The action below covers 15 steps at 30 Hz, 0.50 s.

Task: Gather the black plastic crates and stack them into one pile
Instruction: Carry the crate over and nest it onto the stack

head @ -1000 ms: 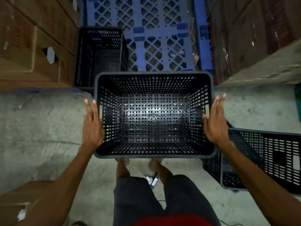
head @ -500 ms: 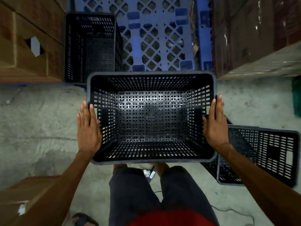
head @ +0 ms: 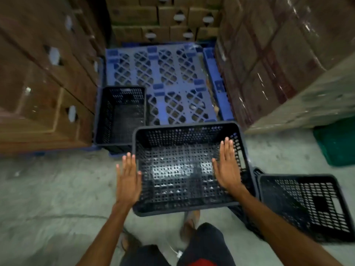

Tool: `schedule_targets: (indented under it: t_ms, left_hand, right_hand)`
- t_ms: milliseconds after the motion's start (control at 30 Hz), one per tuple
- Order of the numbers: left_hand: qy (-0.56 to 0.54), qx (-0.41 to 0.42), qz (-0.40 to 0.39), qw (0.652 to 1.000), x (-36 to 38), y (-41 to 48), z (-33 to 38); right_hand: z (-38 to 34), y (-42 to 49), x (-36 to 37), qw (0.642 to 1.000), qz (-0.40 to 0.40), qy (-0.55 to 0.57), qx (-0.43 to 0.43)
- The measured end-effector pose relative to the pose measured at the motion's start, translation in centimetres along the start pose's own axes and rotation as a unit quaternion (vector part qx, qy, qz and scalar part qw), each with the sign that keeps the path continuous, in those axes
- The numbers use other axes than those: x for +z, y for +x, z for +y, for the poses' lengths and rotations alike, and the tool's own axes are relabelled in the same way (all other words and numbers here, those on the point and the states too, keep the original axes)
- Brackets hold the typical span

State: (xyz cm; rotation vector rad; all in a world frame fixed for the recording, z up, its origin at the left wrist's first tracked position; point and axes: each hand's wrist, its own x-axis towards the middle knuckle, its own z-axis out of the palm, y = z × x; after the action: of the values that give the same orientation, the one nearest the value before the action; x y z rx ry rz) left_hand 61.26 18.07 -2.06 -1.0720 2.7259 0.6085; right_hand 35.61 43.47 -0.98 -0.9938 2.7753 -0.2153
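Observation:
A black perforated crate hangs tilted just ahead of my knees, its open top facing me, blurred by motion. My left hand is flat with fingers spread beside its left rim. My right hand is flat too and lies over the crate's right inner wall, not on its outside, so neither hand appears to grip it. A second black crate stands upright on the front left corner of the blue pallet. A third black crate lies on its side on the floor at my right.
Stacked cardboard boxes wall the left side, and wrapped boxes the right. More boxes stand behind the pallet. A green crate sits at the right edge. Concrete floor spreads left, and my legs are below.
The view has tilted up and the crate now sits lower and farther from me. My palms, pressed on its outer walls before, have come off; the right hand is now over its inside.

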Motion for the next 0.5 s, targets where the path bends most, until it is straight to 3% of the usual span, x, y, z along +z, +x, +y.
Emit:
schedule_targets:
  t_ms: [167, 300, 500]
  left_hand:
    - [-0.109, -0.034, 0.011, 0.993, -4.1, -1.8, -7.0]
    - [-0.155, -0.043, 0.036, 0.986, -8.5, -3.0, -16.6]
    - [-0.197, -0.098, 0.013, 0.976, -12.8, -4.6, -25.7]
  right_hand:
    - [-16.3, 0.0, 0.6, 0.991, 0.032, 0.118, -0.057]
    - [-30.2, 0.3, 0.8, 0.978, 0.048, 0.178, -0.094]
    - [-41.0, 1.0, 2.5, 0.978, 0.015, 0.161, -0.132]
